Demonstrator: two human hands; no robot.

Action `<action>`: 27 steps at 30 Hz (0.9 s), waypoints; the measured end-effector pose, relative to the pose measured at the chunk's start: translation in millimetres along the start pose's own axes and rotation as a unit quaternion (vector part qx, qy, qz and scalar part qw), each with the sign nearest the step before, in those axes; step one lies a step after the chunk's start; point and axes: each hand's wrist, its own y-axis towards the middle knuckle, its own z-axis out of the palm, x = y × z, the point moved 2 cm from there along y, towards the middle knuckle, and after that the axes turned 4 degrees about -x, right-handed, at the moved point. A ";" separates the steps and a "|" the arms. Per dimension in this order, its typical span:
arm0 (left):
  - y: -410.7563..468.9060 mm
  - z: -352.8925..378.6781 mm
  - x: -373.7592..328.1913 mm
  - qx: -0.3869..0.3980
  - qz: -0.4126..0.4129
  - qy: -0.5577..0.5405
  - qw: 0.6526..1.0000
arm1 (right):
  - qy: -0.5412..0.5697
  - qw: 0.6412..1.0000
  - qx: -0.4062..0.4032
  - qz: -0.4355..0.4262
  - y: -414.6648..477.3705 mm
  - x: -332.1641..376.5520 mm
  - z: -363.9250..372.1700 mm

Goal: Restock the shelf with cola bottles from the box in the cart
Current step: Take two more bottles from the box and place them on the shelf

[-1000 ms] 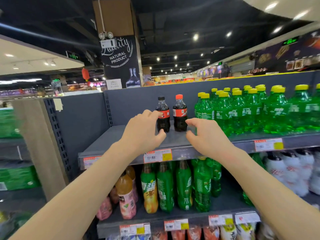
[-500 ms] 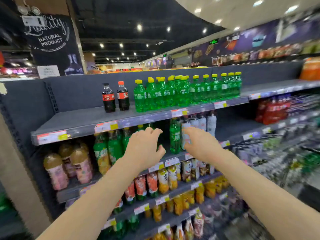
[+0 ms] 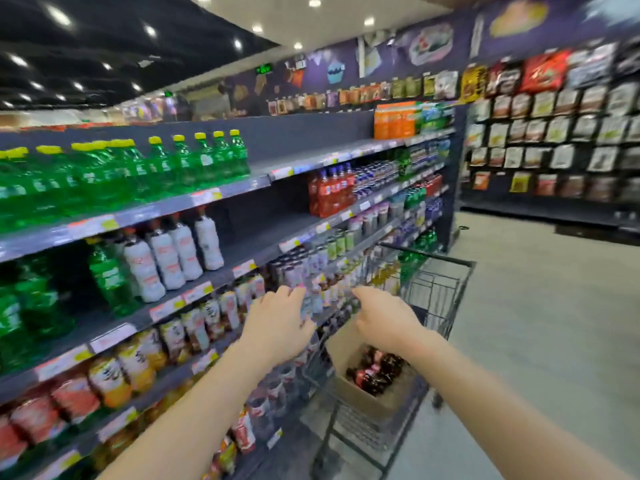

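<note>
Both arms out in the aisle. Left hand (image 3: 277,323) empty, fingers loosely spread. Right hand (image 3: 384,320) empty too, fingers relaxed and drooping. Both hover above the cart (image 3: 446,260), touching nothing. Cola bottles (image 3: 375,370) lie in the open cardboard box (image 3: 360,398) inside the cart, just beside the shelf (image 3: 156,211). Green bottles (image 3: 138,174) line its top row. View blurred.

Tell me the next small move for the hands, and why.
Probably lower the left hand and right hand into the cardboard box in the cart and grip cola bottles: both hands are open, empty, and reach toward it.
</note>
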 end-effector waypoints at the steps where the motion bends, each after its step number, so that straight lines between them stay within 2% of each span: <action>1: 13.7 14.5 -30.3 0.009 0.007 -0.003 1.000 | -0.011 1.000 0.001 0.011 -7.1 -33.1 -4.3; 6: 62.8 87.1 -155.7 0.095 0.031 -0.028 0.995 | -0.034 0.996 0.034 0.078 -34.9 -178.0 -9.1; 11: 113.9 152.6 -220.0 0.142 0.045 -0.023 0.989 | -0.011 0.990 0.052 0.129 -35.3 -286.2 7.2; 15: 151.4 217.4 -243.2 0.190 0.026 -0.049 0.980 | -0.004 0.985 0.084 0.152 -14.9 -348.3 42.4; 19: 197.8 288.0 -248.7 0.234 0.001 -0.074 0.969 | -0.001 0.983 0.120 0.138 41.9 -396.7 87.6; 27: 289.2 390.7 -206.2 0.303 -0.129 -0.138 0.934 | -0.023 0.971 0.217 0.094 178.2 -445.1 160.5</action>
